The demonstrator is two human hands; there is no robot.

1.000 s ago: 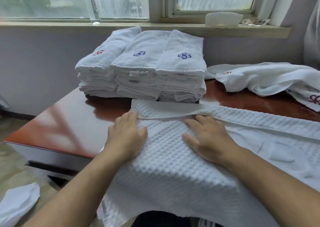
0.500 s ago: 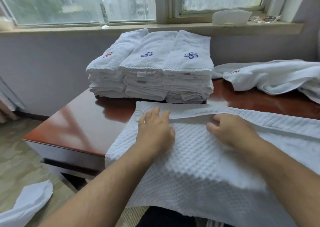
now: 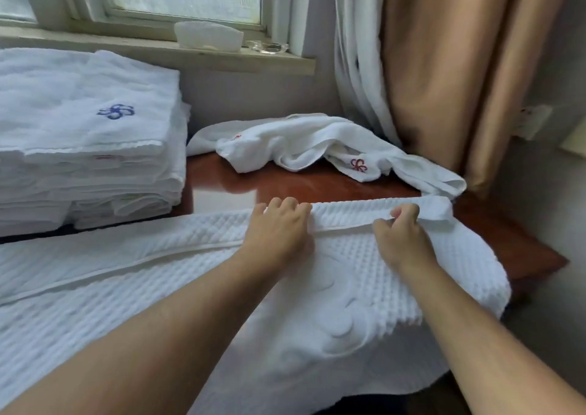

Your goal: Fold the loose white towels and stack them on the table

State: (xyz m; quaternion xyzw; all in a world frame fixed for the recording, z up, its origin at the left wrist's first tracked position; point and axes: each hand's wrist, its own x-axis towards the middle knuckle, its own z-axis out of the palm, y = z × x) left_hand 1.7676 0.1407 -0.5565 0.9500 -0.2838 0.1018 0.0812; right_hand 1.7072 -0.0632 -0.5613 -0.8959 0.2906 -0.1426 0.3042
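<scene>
Though blurry, blue emblem (image 3: pixel 115 111) on stack (image 3: pixel 79 173)

Tan curtain (image 3: pixel 459 81), white bowl (image 3: pixel 209 38) on windowsill (image 3: pixel 126 48)

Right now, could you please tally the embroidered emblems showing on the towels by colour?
Blue emblem, on the folded stack: 1
Red emblems, on the loose towels: 2
Total: 3
</scene>
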